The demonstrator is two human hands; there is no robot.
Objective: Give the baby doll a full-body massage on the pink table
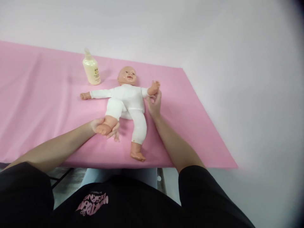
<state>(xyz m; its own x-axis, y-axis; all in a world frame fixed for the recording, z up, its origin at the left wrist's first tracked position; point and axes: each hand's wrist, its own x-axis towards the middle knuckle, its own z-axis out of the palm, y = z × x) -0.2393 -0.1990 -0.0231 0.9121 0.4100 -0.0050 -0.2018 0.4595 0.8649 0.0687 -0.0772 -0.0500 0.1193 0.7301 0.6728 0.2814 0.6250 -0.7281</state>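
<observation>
A baby doll (131, 96) with a white cloth body lies on its back, its head toward the far side. My left hand (114, 130) is under the doll's lower leg on the left, fingers curled beneath it, and that leg is raised off the cloth. At the doll's other side, my right hand (155, 104) grips its forearm just below the plastic hand, thumb and fingers around it. The doll's other arm stretches out to the left on the cloth. Its other leg points toward me, the foot near the front edge.
A pump bottle (92, 70) of pale yellow lotion stands beyond the doll's outstretched arm. Pink cloth (47, 95) covers the table, whose right edge slants toward me. Behind and to the right is a white wall (237, 63).
</observation>
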